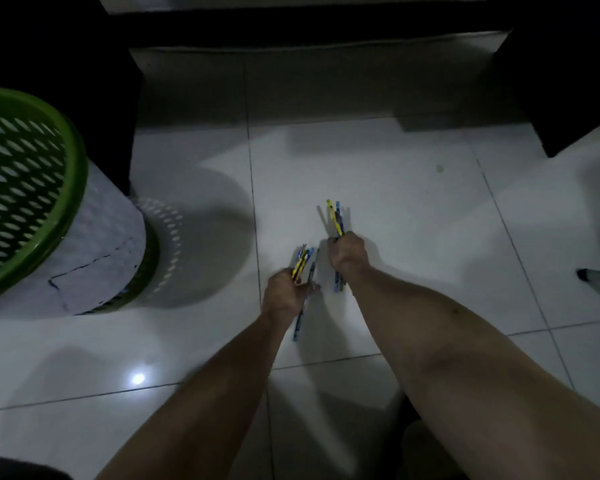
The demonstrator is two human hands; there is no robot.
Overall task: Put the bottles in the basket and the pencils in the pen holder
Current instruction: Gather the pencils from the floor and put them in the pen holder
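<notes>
Both grips are closed around pencils above the white tiled floor (395,188). The right hand (347,252) is clenched in a fist on a bundle of yellow and blue pencils (336,216), whose ends stick out beyond the knuckles away from the person and out below the wrist. The left hand (284,294) is curled around a second bundle of pencils (302,263), their tips fanning out ahead of the fingers, with one blue end trailing back under the palm. The two hands sit near each other, the left lower and closer to the person. A green perforated basket (73,174) stands at the left, well apart from the hands, beside dark furniture (108,91).
</notes>
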